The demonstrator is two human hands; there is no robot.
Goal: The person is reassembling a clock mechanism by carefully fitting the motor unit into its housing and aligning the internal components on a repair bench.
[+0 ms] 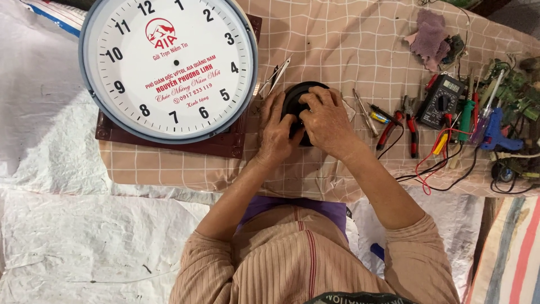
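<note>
On the checked cloth, both hands' fingers around a black round part.

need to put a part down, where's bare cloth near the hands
Bare checked cloth lies above the hands, between the clock and the purple rag. A narrower strip runs along the near edge below the clock. Right of the right hand it is crowded: pliers, multimeter, wires.

- My 2 hands, left hand and right hand, cover most of the round black part; I can't tell its middle.
- The wall clock is cut off by the top edge.
- The tangle of green parts at the right is too small to make out.
- The striped cloth runs off the frame.
</note>
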